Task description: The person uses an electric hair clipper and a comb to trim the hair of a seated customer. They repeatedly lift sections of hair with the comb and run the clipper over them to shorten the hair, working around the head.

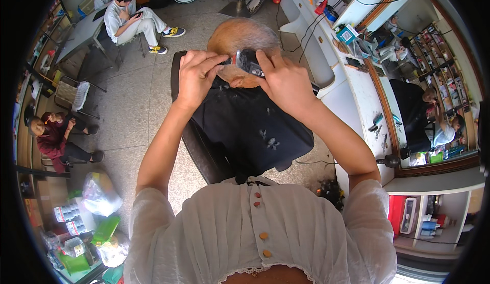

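Note:
A seated person with short grey hair has their head [242, 39] in front of me, under a black cape [245, 126] flecked with pale hair clippings. My right hand [288, 82] is closed around a black hair clipper [249, 62], its head end against the hair above the ear. Opposite it, my left hand [196, 77] pinches what looks like a dark comb [223, 61] close to the scalp, its fingertips near the clipper. A small red part shows between the two tools. Hair and fingers hide most of the comb.
A white counter [357, 95] with tools and cords runs along the right, below a wood-framed mirror [429, 95]. The barber chair's dark armrest [196, 156] borders the cape. Two people sit at the upper left, another at left. Bags [101, 194] and packages lie lower left.

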